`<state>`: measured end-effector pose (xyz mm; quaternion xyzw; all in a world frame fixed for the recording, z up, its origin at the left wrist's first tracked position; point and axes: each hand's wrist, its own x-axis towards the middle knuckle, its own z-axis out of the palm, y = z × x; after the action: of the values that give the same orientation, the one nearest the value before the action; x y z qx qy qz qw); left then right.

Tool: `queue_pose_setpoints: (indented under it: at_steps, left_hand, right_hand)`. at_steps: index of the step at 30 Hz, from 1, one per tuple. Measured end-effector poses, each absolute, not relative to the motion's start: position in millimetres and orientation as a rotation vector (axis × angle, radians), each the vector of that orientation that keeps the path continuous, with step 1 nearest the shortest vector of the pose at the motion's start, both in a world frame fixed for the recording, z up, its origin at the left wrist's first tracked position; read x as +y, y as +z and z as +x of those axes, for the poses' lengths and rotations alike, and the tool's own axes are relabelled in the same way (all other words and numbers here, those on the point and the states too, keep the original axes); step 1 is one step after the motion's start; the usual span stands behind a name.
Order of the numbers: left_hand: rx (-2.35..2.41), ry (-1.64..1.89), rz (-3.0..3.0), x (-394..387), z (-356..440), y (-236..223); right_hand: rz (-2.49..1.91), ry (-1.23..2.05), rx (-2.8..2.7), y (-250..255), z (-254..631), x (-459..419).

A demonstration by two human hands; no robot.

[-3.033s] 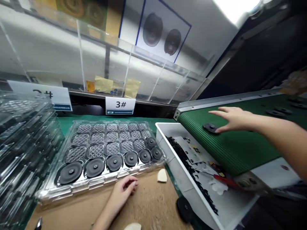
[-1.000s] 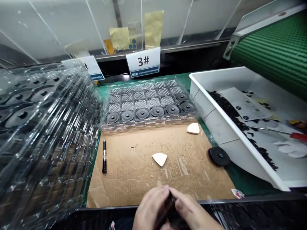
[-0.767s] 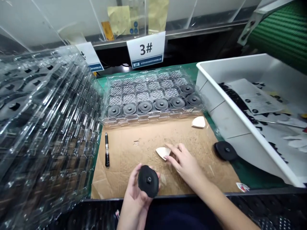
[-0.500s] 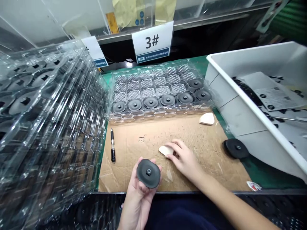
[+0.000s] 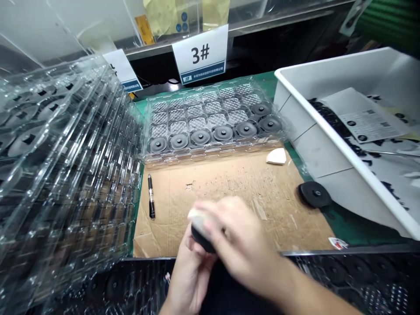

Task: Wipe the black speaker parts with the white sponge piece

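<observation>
White pad (image 5: 196,215) has moved into contact with black disc (image 5: 201,239), right fingers (image 5: 217,208) gripping pad, left fingers (image 5: 187,241) gripping disc.

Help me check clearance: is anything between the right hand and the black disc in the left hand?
Yes: the white pad, held in the right hand at the far side of the black disc. I see nothing else there; blur hides whether pad and disc touch.
</observation>
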<state>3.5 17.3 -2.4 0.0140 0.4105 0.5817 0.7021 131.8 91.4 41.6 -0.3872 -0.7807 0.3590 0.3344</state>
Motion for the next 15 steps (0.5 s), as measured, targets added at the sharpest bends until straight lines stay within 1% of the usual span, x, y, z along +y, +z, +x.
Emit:
queue_pose_setpoints:
  at_steps: [2,4,5,9,10,12,14,15]
  left_hand:
    - [0.970,1.262,0.040,17.6,3.8,-1.7]
    - [1.047,1.254,0.032,18.5,4.9,0.4]
    - [1.076,1.252,0.030,19.2,6.3,2.5]
    - [1.090,1.199,0.028,21.0,11.3,16.1]
    - [1.083,1.195,0.035,20.2,10.6,19.0]
    - [1.069,1.183,0.057,17.0,7.1,20.9]
    - [1.030,1.161,0.108,12.7,3.7,17.4]
    - [1.012,1.143,0.140,10.6,3.2,14.7]
  right_hand:
    - [-0.893,1.057,-2.120,53.7,129.2,82.0]
    - [-0.862,1.204,-2.232,57.8,127.6,80.3]
    - [-0.872,1.217,-2.257,58.0,126.5,81.4]
    - [-0.872,0.906,-2.118,57.2,126.3,81.9]
    - [-0.832,0.904,-2.105,57.8,129.9,79.6]
    - [-0.769,1.020,-2.145,59.8,142.2,74.4]
    - [-0.854,1.096,-2.187,62.0,155.7,71.9]
    - [-0.928,1.061,-2.203,63.2,160.5,72.6]
